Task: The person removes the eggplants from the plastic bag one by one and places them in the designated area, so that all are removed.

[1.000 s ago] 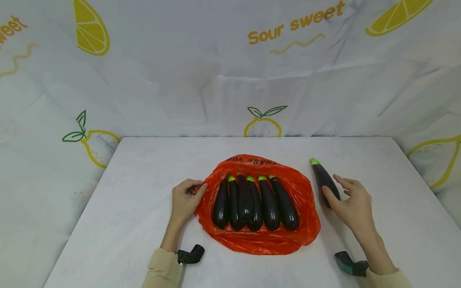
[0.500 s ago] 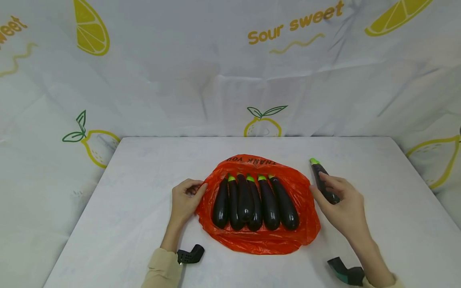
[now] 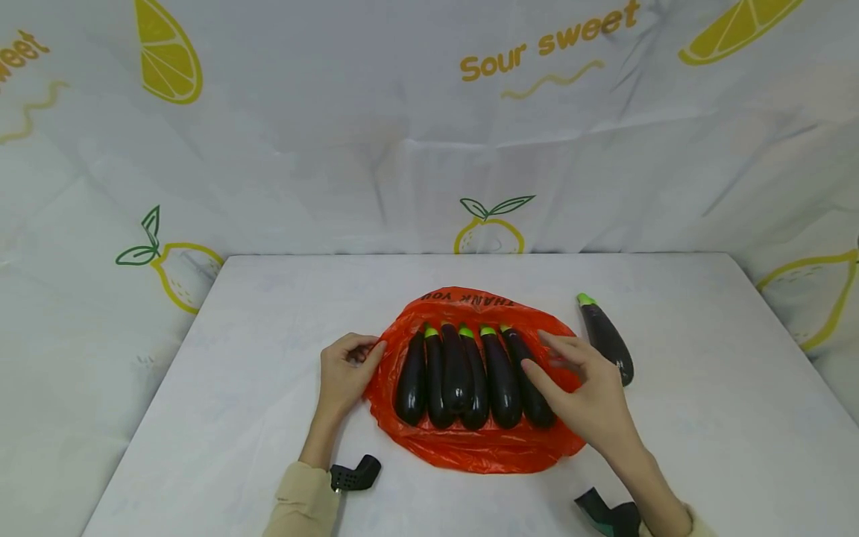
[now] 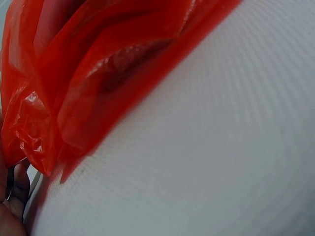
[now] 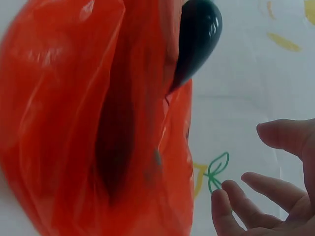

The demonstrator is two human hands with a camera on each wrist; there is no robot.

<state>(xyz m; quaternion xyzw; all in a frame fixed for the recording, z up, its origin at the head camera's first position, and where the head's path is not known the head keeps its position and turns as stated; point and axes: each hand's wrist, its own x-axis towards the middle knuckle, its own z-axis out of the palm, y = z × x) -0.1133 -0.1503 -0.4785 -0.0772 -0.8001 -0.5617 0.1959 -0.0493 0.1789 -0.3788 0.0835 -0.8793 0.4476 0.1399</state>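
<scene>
your left hand (image 3: 345,373) is pinching the left edge of the red bag (image 3: 483,453). six eggplants (image 3: 458,373) are lying in a row with the bag all around them. your right hand (image 3: 593,399) is hovering over the bag's right side, fingers curving loosely apart. a lone eggplant (image 3: 606,339) is resting just right of the bag on the surface (image 3: 235,388).

A creased white sheet (image 3: 302,149) hangs behind and to both sides of a white table (image 3: 215,358), whose far edge runs straight across. Yellow lemon slices (image 3: 168,63), yellow-outlined lemons (image 3: 191,276) with green leaves and orange "Sour sweet" lettering (image 3: 546,45) decorate the sheet, in soft, greyish light.
</scene>
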